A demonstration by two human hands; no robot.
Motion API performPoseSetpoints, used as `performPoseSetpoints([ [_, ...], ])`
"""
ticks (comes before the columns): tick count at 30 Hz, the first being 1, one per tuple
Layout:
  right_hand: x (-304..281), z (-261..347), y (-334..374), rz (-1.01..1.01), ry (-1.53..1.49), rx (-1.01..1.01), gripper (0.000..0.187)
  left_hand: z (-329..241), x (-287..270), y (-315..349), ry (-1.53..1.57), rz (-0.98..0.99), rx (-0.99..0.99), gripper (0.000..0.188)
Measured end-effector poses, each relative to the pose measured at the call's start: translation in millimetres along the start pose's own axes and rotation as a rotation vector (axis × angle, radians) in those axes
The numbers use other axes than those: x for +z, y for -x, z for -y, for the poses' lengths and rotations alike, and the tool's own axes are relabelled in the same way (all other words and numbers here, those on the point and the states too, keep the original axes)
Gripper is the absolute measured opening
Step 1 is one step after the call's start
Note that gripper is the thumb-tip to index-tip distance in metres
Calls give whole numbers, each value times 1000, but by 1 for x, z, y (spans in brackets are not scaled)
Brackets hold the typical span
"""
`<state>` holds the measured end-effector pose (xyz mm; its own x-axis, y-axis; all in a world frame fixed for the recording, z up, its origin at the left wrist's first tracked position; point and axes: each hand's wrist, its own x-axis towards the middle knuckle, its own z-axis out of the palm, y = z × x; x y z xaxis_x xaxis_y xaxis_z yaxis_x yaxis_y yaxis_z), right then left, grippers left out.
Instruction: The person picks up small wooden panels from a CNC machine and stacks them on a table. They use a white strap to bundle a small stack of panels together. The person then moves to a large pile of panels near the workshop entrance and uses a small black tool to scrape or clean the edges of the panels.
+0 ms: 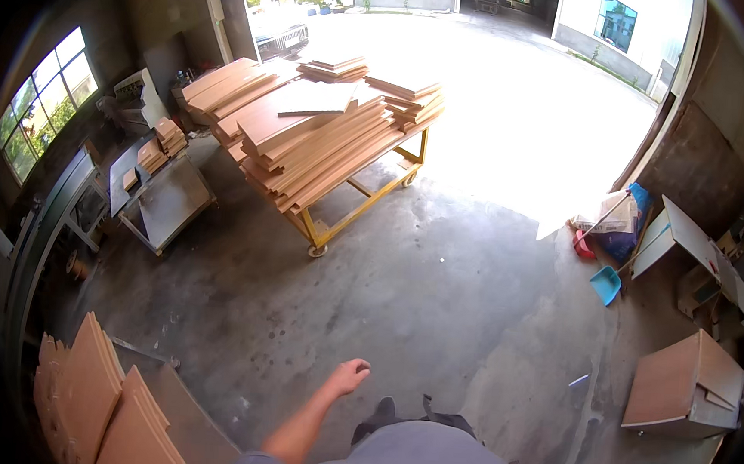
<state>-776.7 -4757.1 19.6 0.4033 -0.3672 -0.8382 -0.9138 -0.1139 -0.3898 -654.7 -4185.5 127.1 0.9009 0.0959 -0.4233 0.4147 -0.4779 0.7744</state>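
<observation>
My left hand [350,375] hangs over the concrete floor in front of my body, its fingers curled in with nothing visible in them. The bare forearm comes up from a grey sleeve at the lower edge. My right hand is out of the picture. Nearest to the left hand, at the lower left, lean several brown boards [89,385] beside a grey panel [191,418]. Farther ahead stands a yellow wheeled cart [351,219], loaded with stacks of brown boards [321,155]. One loose pale panel [317,99] lies on top of the load.
To the left are a low metal table [167,205] with small board pieces [153,155] and a long metal machine frame [49,227]. On the right stand a brown box [685,383], a blue dustpan [605,285] and a red dustpan [584,245]. A wide doorway opens onto a bright yard.
</observation>
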Motion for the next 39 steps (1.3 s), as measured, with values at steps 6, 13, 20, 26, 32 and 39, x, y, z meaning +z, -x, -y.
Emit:
performPoseSetpoints([
  [6,46,104,-35,-18,-145,57,11,-242,-19,-252,-172,171,386,33],
  [13,58,298,-114,75,-146,-26,10,-305,25,-427,-270,368,236,40],
  [20,-11,603,-264,102,-120,-279,13,-305,20,-568,-225,218,109,60],
  [26,-48,845,-453,-357,1039,-1125,31,-388,-32,-754,-26,-335,76,58],
  [32,-87,1086,-536,-141,-177,-424,47,-504,-108,-972,-12,-732,338,54],
  [39,-28,1383,-587,5,-29,-582,35,-595,-189,-1159,-148,-973,334,54],
])
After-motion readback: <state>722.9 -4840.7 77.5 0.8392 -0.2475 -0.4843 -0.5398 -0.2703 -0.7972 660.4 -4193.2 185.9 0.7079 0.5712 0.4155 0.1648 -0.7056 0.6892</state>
